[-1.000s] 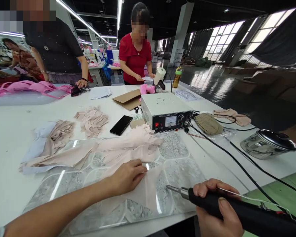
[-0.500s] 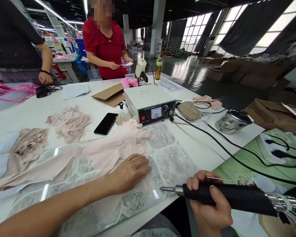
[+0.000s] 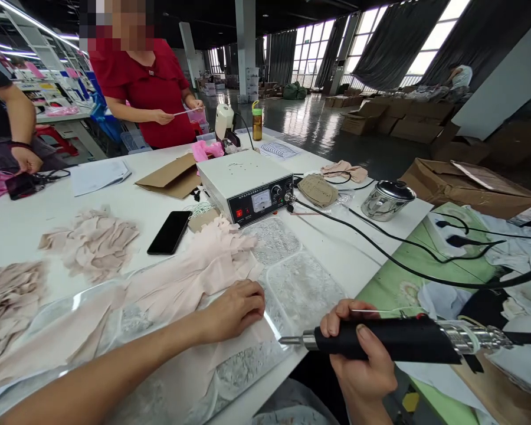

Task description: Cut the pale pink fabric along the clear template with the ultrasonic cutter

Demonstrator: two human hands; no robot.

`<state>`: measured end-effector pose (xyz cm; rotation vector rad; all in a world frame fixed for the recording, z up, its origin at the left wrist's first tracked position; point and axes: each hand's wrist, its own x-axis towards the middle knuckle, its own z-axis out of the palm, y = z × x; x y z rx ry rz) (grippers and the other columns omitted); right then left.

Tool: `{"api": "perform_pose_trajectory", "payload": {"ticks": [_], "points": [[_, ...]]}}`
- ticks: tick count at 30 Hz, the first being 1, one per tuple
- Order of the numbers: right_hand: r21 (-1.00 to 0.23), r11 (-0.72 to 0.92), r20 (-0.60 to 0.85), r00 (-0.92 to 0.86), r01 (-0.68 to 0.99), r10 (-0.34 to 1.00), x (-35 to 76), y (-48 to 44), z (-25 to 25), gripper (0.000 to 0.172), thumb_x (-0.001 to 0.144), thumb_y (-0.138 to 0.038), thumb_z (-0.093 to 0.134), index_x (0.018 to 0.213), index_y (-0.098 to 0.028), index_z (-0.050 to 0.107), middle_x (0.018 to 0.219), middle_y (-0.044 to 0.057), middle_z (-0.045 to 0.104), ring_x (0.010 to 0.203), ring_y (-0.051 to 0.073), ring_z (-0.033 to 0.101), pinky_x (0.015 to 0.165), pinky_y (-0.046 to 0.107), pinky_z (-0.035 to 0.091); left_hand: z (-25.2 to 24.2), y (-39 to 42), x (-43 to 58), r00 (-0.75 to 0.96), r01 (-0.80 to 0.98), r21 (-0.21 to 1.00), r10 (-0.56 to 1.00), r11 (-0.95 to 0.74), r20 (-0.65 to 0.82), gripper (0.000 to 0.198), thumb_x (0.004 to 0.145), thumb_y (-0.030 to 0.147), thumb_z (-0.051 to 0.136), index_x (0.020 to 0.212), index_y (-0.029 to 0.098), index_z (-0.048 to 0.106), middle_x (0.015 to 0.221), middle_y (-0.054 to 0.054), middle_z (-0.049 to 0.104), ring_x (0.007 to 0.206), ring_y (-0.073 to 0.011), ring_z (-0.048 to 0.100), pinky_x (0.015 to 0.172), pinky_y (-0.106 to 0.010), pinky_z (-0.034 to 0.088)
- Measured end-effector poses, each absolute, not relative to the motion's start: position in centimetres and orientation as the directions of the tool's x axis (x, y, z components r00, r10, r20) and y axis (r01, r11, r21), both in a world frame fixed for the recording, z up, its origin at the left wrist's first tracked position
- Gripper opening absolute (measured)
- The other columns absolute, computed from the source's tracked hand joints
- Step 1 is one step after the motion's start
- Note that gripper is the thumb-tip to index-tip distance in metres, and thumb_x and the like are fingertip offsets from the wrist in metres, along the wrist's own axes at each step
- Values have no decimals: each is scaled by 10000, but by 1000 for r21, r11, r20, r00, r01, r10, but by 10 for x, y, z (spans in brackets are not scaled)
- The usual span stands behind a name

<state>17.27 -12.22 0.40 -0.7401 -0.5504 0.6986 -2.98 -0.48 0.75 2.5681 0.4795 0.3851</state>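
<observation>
My left hand (image 3: 236, 310) rests on thin beige fabric (image 3: 230, 351), its fingers curled in and the fingertips hidden. This fabric lies over a clear sheet on a marbled grey board (image 3: 305, 286). In my right hand (image 3: 365, 369) is a pen-like ultrasonic cutter (image 3: 393, 339) with a black grip, wrapped by the fingers and thumb. Its narrow metal tip points left, close to the board's right front edge and a short way from my left hand. Beyond my left hand, a bunched stack of beige fabric pieces (image 3: 194, 265) spreads across the board.
A white control box (image 3: 248, 183) with a meter stands behind the board, cabled forward right. A phone (image 3: 169, 232), beige fabric heaps (image 3: 92, 242), a steel lidded pot (image 3: 387, 203) and a bottle (image 3: 257, 124) are on the table. A person in red (image 3: 146, 94) stands across it.
My left hand's fingers have gone from stretched flat to curled in on the fabric. The view has swung right, so the table things sit further left. The cutter stays in my right hand.
</observation>
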Motion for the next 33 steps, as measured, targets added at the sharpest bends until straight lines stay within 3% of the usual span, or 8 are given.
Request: {"api": "perform_pose_trajectory", "payload": {"ticks": [13,16,20,26,33], "points": [[-773,526,200,651,-354,732,160,-123,4,141,765,-310,560,871,-221,586,725,-19,504,491,114,501,456,274,420,5,-6,-34,898,178,525,356,-832,259,180,984,160,477,911,174,641,1044,-84,649,960,-192,604,918,-330,451],[-788,511,191,653,-343,733,160,-126,3,150,761,-320,564,874,-221,580,730,-22,502,495,112,497,457,276,423,6,-7,-38,931,21,455,184,-890,315,235,955,89,434,1036,171,639,1043,-91,683,949,-188,616,920,-336,447],[-801,499,174,669,-331,722,159,-128,7,144,749,-309,564,852,-213,597,723,-22,512,496,110,506,459,278,433,4,-7,-41,953,-93,265,-9,-960,303,257,928,67,482,1122,158,624,1052,-86,700,952,-184,629,874,-319,459],[-805,498,166,683,-322,711,159,-127,12,131,729,-305,602,819,-210,614,702,-24,518,479,110,496,436,277,425,-1,-7,-43,946,-100,158,-45,-982,320,143,962,115,558,1047,187,649,997,-63,702,877,-165,622,804,-304,446],[-814,489,183,661,-314,728,159,-128,9,133,760,-314,599,861,-229,615,727,-26,521,494,109,514,460,284,451,5,-8,-46,928,-134,52,-107,-990,356,157,1007,96,494,1004,118,650,906,-83,683,807,-172,585,757,-316,436]]}}
